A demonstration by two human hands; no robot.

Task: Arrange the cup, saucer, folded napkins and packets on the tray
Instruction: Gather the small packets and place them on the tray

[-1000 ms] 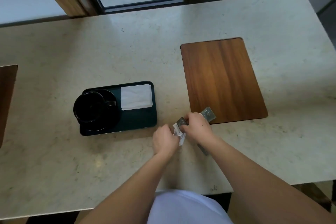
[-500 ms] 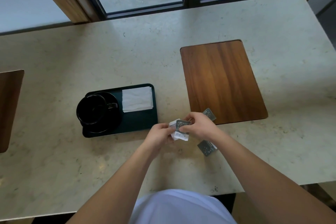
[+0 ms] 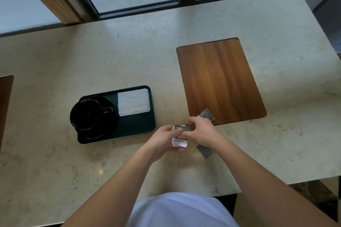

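Two hands meet over the counter: left hand (image 3: 162, 139) and right hand (image 3: 200, 131) pinch a small stack of packets (image 3: 180, 135) between fingertips, tray (image 3: 136, 127) just left. Light, thin, slippery-looking; best gripped by the edges.

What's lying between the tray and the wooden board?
Mostly bare tabletop separates the tray from the wooden board in the head view; only near the front do the left hand and its packets intrude.

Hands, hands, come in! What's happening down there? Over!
Both hands, left and right, gathering packets. Two packets loose: one on table, one on wooden mat. Tray front corner free, path open.
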